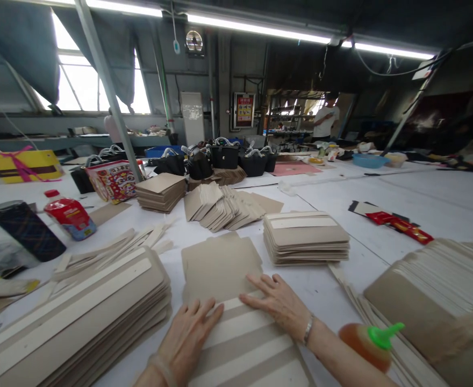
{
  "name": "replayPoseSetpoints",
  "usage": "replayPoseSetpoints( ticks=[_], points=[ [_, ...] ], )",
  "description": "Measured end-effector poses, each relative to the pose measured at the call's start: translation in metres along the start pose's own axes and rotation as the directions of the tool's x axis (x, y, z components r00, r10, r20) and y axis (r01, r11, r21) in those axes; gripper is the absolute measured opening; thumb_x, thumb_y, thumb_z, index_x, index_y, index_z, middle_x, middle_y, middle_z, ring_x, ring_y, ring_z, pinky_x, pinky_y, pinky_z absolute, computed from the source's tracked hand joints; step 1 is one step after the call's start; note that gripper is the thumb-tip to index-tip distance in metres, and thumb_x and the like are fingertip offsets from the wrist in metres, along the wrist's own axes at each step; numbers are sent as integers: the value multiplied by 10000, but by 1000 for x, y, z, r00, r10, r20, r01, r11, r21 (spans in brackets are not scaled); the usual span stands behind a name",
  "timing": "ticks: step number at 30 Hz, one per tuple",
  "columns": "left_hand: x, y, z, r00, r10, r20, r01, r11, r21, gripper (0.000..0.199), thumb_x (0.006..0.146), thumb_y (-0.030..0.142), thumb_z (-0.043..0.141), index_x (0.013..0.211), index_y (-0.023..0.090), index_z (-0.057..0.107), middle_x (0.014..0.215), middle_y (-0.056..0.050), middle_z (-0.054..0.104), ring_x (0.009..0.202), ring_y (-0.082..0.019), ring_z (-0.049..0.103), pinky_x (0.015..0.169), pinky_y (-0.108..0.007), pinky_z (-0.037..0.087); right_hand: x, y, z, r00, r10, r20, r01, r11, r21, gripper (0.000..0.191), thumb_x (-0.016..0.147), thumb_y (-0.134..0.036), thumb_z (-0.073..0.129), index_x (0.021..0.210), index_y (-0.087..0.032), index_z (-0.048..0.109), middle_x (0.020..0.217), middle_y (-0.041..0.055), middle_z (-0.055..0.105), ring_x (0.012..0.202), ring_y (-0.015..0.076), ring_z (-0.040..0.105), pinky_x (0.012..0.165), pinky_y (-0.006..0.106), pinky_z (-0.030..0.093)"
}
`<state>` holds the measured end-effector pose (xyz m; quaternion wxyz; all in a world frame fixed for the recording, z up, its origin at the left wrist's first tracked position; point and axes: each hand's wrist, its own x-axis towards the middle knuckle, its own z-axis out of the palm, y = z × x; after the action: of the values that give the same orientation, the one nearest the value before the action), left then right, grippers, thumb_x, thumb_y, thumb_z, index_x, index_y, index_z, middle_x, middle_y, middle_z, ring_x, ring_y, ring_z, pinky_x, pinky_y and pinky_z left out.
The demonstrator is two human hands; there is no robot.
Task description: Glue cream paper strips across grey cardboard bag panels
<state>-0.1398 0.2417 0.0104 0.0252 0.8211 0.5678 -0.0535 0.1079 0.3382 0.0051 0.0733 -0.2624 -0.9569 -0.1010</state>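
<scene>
A beige board with pale strips across it (246, 344) lies in front of me at the bottom centre. My left hand (190, 333) rests with spread fingers on its left far corner, fingertips at the end of the farthest strip. On the same strip's right end lies my right hand (279, 303), its fingers apart and flat, a bracelet on the wrist. Beyond both hands is a plain beige board (222, 263), touching or partly under the striped one. Neither hand grips anything.
Stacks of striped boards stand at left (87, 317) and back right (307, 234); another pile (434, 301) is far right. A green-tipped glue bottle (367, 344) lies beside my right forearm. Loose strips (111, 252), a red bottle (70, 215) and black bags (224, 156) are farther off.
</scene>
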Motion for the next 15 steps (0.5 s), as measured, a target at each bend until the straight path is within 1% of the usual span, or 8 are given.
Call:
replayPoseSetpoints(
  ticks=[3,7,9,12,15],
  points=[
    [-8,-3,1,1000,3,2,-3,1000,-10,705,707,-35,331,1330,294,302,1346,-31,445,1035,-239,498,826,-415,443,-17,11,6,999,28,-27,-29,999,-27,547,866,-125,488,1294,-451,386,1432,9,359,1214,262,403,935,438,335],
    [-16,-8,5,1000,-1,-7,1,999,-33,664,746,-27,323,1339,270,296,1365,-20,436,1050,-225,493,841,-399,444,-32,19,15,997,62,-36,-63,998,-7,649,823,-35,488,1315,-440,366,1454,-16,323,1305,260,302,994,472,311],
    [-18,-10,7,1000,0,-19,-1,999,-45,640,771,-19,320,1341,272,294,1364,-10,439,1054,-210,491,862,-385,442,-33,20,18,997,77,-18,-77,996,34,668,813,-16,471,1316,-444,364,1463,-31,299,1331,253,257,1013,483,296],
    [-21,-12,9,999,7,-44,-10,998,-60,605,791,-7,322,1328,273,323,1349,1,457,1055,-195,496,877,-361,449,-31,21,18,993,103,49,-109,984,139,703,778,16,446,1301,-449,388,1464,-55,286,1356,248,192,1043,500,252],
    [-23,-12,6,996,-4,-88,-2,998,-67,590,767,-21,336,1283,257,396,1289,-8,513,1039,-189,516,870,-349,464,-25,20,9,979,179,102,-199,948,246,715,710,47,417,1231,-436,494,1457,-76,295,1359,239,182,1058,482,236]
  ],
)
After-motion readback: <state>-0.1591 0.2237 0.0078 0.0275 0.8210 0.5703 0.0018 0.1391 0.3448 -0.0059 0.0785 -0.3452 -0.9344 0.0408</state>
